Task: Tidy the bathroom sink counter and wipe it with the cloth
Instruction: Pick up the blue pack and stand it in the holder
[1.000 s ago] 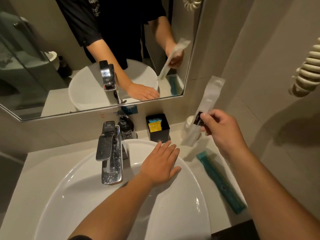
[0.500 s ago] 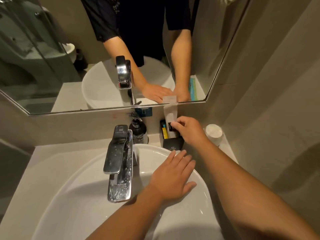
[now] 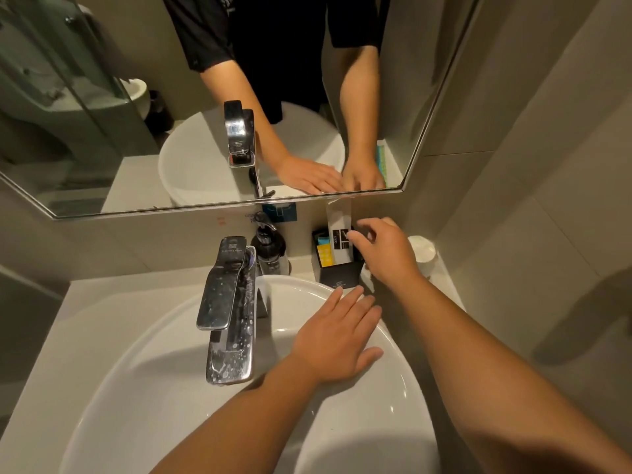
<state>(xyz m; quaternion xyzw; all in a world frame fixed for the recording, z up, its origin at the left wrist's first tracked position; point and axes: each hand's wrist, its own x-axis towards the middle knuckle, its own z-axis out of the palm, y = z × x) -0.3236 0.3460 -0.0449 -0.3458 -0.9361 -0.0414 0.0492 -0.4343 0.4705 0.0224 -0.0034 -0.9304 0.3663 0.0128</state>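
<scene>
Items counted on the surface [image 3: 85, 323]: one black box [image 3: 338, 273], one pump bottle [image 3: 270, 249], one white cup [image 3: 422, 251]. Right hand [image 3: 386, 254] was loosely spread, fingertips at the comb packet [image 3: 339, 234] standing in the box. Left hand [image 3: 337, 340] lay flat, fingers together, on the basin [image 3: 136, 388].

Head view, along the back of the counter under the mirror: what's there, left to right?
Faucet → soap pump bottle → black caddy holding the comb packet → right hand → white cup.
</scene>
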